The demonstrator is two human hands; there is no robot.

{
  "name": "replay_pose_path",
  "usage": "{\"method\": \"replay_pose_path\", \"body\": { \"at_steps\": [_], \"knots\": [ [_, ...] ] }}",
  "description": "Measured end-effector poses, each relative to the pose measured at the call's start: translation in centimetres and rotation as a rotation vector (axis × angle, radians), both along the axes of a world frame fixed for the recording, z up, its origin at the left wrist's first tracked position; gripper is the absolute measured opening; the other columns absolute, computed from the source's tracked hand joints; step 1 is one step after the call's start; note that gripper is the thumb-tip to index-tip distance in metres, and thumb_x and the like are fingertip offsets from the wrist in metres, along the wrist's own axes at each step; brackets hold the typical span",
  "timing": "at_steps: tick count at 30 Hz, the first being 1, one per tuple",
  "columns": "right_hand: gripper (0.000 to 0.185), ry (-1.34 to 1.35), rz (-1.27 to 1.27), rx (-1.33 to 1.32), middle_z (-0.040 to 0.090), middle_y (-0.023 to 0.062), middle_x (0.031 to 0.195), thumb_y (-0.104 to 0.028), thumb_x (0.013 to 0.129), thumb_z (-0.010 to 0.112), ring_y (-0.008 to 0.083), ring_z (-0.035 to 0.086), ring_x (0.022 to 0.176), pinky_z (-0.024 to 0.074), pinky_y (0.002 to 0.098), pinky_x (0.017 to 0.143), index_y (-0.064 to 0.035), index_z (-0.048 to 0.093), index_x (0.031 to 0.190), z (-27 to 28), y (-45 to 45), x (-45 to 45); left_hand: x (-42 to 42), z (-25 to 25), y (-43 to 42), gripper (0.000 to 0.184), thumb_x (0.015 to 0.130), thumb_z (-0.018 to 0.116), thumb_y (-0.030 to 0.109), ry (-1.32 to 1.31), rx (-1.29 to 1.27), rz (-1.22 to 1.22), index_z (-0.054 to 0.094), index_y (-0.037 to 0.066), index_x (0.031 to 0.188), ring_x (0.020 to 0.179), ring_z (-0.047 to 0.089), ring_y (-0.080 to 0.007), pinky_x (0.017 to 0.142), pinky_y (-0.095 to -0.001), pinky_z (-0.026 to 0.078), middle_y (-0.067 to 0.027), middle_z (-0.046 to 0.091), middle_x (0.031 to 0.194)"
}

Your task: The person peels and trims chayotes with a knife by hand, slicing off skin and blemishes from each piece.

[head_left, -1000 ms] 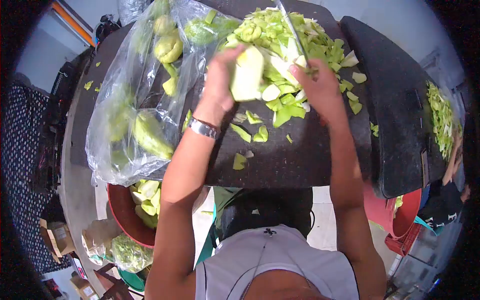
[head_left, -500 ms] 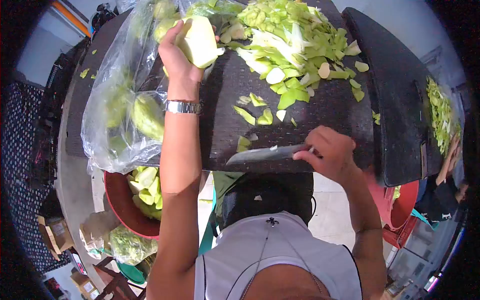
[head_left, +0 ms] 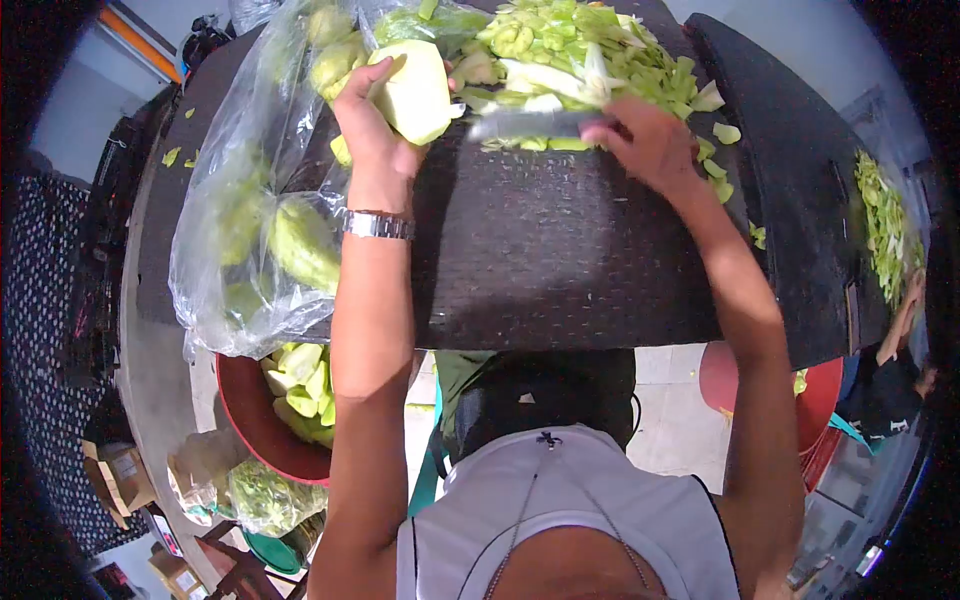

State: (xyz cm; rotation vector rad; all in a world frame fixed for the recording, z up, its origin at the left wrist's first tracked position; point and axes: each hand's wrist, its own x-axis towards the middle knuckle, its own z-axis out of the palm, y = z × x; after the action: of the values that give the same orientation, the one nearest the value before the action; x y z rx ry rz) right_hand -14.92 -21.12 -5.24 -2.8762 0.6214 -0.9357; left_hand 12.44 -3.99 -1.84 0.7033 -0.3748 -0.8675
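Observation:
My left hand (head_left: 375, 125) is closed around a large peeled chayote (head_left: 415, 95), pale green and smooth, held above the back left of the dark tabletop (head_left: 570, 250). In my right hand (head_left: 650, 140) is a knife (head_left: 535, 125), its blade slightly blurred and pointing left. The blade lies at the near edge of a pile of green peelings (head_left: 600, 60). Left of my left forearm, a clear plastic bag (head_left: 220, 290) holds several unpeeled chayotes (head_left: 300, 245).
Below the table's left front edge stands a red tub (head_left: 245, 415) with peeled chayote pieces (head_left: 302, 385). Another red tub (head_left: 818, 400) is at the right. A second dark board (head_left: 790, 200) adjoins the table, and another person's arm (head_left: 903, 320) shows near more peelings (head_left: 885, 220).
My right hand and the knife have moved away from the front edge to the pile. Loose peelings from the middle are now at the pile. My left hand shifted slightly right with the chayote.

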Motion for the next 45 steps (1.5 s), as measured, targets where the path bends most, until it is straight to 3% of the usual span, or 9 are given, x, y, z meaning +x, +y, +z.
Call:
{"method": "replay_pose_path", "body": {
  "at_steps": [2,5,8,9,16,20,29,35,45],
  "knots": [
    [0.055,0.041,-0.127,0.027,0.069,0.0119,0.088,-0.060,0.086,0.071,0.0362,0.069,0.087,0.0541,0.0490,0.075,-0.0052,0.068,0.094,1.6,-1.2,1.4,0.1,-0.2,0.0,0.046,0.095,0.057,0.022,0.051,-0.004,-0.067,0.052,-0.010,0.128,0.094,0.070,-0.0411,0.081,-0.0449,0.061,-0.0301,0.067,0.113],
    [0.059,0.023,-0.270,0.277,0.060,0.0053,0.071,-0.063,0.088,0.071,0.0196,0.062,0.060,0.0510,0.0362,0.056,-0.0044,0.065,0.092,2.3,-5.3,2.0,-0.1,-0.1,-0.4,0.040,0.096,0.057,0.012,0.126,-0.007,-0.143,0.050,-0.010,0.129,0.096,0.070,-0.0403,0.084,-0.0466,0.062,-0.0282,0.066,0.115],
    [0.060,-0.060,-0.141,1.331,0.054,0.0000,0.069,-0.063,0.090,0.069,0.0092,0.052,0.049,0.0448,0.0291,0.044,-0.0040,0.061,0.097,7.9,-3.7,1.1,-1.6,0.3,-0.5,0.034,0.098,0.057,0.008,0.166,-0.021,-0.232,0.051,-0.008,0.127,0.096,0.070,-0.0388,0.085,-0.0502,0.063,-0.0239,0.066,0.113],
    [0.061,-0.136,-0.073,1.324,0.052,-0.0025,0.069,-0.064,0.090,0.068,0.0044,0.042,0.042,0.0355,0.0239,0.035,-0.0047,0.058,0.099,8.6,-2.5,0.9,-2.0,0.0,-0.6,0.035,0.099,0.058,0.010,0.128,-0.026,-0.299,0.050,-0.008,0.128,0.097,0.070,-0.0385,0.084,-0.0503,0.063,-0.0237,0.066,0.114],
    [0.048,0.083,-0.257,0.591,0.064,0.0036,0.082,-0.052,0.095,0.069,0.0137,0.060,0.077,0.0496,0.0317,0.071,-0.0047,0.064,0.104,5.6,1.1,-0.2,-7.0,0.0,-0.9,0.036,0.095,0.067,0.006,-0.142,0.117,-0.450,0.051,0.000,0.127,0.088,0.074,-0.0298,0.065,-0.0405,0.063,-0.0161,0.068,0.108],
    [0.045,-0.161,-0.210,0.532,0.066,0.0064,0.082,-0.049,0.095,0.069,0.0152,0.061,0.072,0.0488,0.0339,0.068,-0.0050,0.066,0.103,5.6,2.5,0.0,-7.6,-0.4,-0.9,0.035,0.096,0.066,0.010,-0.229,0.125,-0.456,0.054,-0.002,0.126,0.084,0.073,-0.0311,0.067,-0.0416,0.063,-0.0162,0.069,0.106],
    [0.047,0.063,-0.109,0.065,0.061,0.0126,0.080,-0.049,0.086,0.075,0.0356,0.062,0.075,0.0483,0.0471,0.068,-0.0038,0.064,0.096,2.2,4.3,-5.9,-0.6,-0.5,-0.4,0.031,0.096,0.060,0.016,-0.050,0.044,0.032,0.055,-0.002,0.121,0.086,0.071,-0.0352,0.070,-0.0458,0.061,-0.0199,0.067,0.104],
    [0.034,0.067,0.119,-0.102,0.059,0.0131,0.096,-0.036,0.086,0.073,0.0368,0.061,0.098,0.0507,0.0479,0.081,-0.0055,0.062,0.098,0.1,1.8,-5.4,-1.2,-0.5,-0.4,0.030,0.095,0.059,0.018,0.015,0.081,0.079,0.055,0.000,0.119,0.087,0.070,-0.0351,0.070,-0.0474,0.060,-0.0170,0.065,0.103],
    [0.028,-0.063,0.152,-0.225,0.056,0.0125,0.091,-0.034,0.090,0.069,0.0351,0.057,0.091,0.0467,0.0460,0.079,-0.0066,0.063,0.093,-1.8,-8.0,2.2,-2.1,-1.0,-0.7,0.038,0.095,0.059,0.022,-0.048,0.119,0.025,0.055,-0.002,0.124,0.090,0.071,-0.0374,0.072,-0.0482,0.060,-0.0205,0.068,0.107]
  ]
}}
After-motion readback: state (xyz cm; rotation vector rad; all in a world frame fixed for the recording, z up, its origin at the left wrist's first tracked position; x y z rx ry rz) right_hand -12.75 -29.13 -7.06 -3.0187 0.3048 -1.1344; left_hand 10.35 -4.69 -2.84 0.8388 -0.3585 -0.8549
